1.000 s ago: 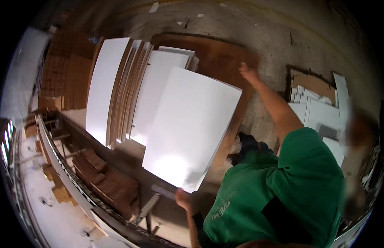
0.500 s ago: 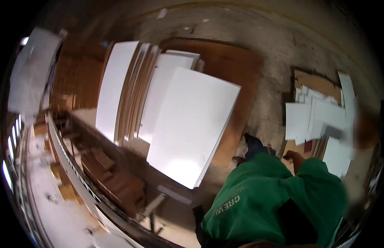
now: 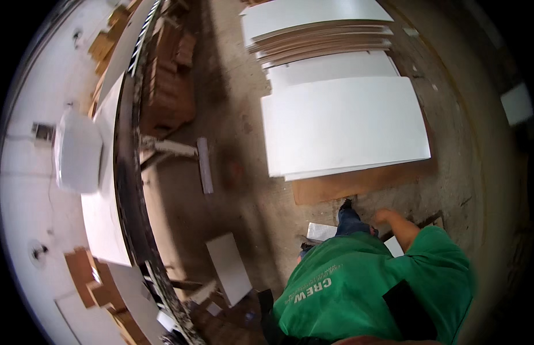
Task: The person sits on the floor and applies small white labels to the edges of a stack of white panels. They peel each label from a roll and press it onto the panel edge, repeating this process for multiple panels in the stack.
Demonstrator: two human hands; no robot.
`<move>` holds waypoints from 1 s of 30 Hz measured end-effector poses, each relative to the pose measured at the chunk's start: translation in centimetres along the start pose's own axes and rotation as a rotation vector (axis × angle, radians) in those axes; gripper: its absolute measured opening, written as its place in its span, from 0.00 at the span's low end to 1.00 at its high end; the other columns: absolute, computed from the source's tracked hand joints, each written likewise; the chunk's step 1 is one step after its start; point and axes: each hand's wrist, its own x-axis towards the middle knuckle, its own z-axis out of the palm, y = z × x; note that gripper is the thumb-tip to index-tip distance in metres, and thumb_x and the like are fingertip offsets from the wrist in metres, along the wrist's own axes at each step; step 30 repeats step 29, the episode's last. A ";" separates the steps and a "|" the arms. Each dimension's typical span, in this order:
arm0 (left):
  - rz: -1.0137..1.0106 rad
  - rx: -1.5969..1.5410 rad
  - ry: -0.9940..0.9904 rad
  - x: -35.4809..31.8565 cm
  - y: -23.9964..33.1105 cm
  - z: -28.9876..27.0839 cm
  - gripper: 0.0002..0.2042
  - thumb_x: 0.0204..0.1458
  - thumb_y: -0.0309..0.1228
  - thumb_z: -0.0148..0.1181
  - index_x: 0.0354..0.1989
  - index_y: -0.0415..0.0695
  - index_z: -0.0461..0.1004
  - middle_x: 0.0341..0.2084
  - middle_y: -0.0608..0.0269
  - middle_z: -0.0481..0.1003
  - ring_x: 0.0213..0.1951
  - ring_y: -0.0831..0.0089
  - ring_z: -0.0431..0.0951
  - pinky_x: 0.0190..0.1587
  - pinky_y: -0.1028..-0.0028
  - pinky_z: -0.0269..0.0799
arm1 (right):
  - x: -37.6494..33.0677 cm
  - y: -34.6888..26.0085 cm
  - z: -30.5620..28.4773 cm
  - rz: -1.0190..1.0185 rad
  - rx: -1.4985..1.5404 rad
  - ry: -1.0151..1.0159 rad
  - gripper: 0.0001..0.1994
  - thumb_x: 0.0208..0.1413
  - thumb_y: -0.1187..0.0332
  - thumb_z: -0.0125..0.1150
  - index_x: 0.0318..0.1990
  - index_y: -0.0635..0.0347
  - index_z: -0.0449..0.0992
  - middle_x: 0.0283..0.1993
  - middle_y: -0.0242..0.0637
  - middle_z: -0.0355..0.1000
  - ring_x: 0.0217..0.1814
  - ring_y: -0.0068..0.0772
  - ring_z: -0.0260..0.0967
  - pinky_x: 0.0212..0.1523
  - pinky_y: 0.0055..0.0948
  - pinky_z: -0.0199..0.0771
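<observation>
White panel [image 3: 344, 126] now lying flat on stack, no longer gripped | right hand [image 3: 383, 217] hanging free, looks empty; left hand out of view | view swinging round

Smooth matt white boards [image 3: 344, 123] lie on brown fibreboard [image 3: 359, 183] over rough concrete floor [image 3: 244, 190]

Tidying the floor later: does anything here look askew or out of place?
Yes. The top large white panel lies skewed across the stack, overhanging the brown board beneath. A small white offcut lies loose on the concrete floor.
</observation>
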 end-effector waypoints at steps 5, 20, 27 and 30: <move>-0.116 -0.180 0.055 -3.6 -11.5 -1.8 0.20 0.52 0.43 0.48 0.33 0.35 0.73 0.21 0.55 0.72 0.26 0.68 0.72 0.31 0.69 0.67 | -5.0 -15.3 -5.1 0.003 0.377 0.059 0.19 0.55 0.56 0.42 0.37 0.62 0.74 0.45 0.49 0.69 0.44 0.46 0.67 0.45 0.40 0.64; -0.402 -0.703 0.303 -6.3 -25.0 -0.3 0.20 0.50 0.45 0.49 0.36 0.38 0.74 0.29 0.49 0.75 0.34 0.61 0.75 0.38 0.67 0.67 | 3.1 -44.6 -9.2 -0.343 -0.293 0.155 0.16 0.52 0.60 0.51 0.35 0.66 0.74 0.31 0.42 0.73 0.34 0.36 0.70 0.37 0.32 0.69; -0.624 -0.736 0.346 -8.0 -24.2 3.7 0.20 0.50 0.45 0.49 0.36 0.38 0.74 0.34 0.44 0.74 0.40 0.54 0.74 0.42 0.64 0.67 | 10.1 -55.0 -11.2 -0.495 -0.666 0.039 0.16 0.51 0.59 0.51 0.35 0.65 0.74 0.29 0.43 0.73 0.29 0.35 0.70 0.36 0.32 0.68; -0.672 -0.709 0.399 -8.2 -23.9 3.3 0.20 0.50 0.45 0.49 0.36 0.38 0.74 0.34 0.43 0.74 0.40 0.53 0.74 0.43 0.63 0.67 | 13.2 -59.1 -10.6 -0.547 -0.680 -0.013 0.16 0.51 0.58 0.51 0.35 0.65 0.74 0.29 0.42 0.73 0.29 0.35 0.71 0.36 0.32 0.68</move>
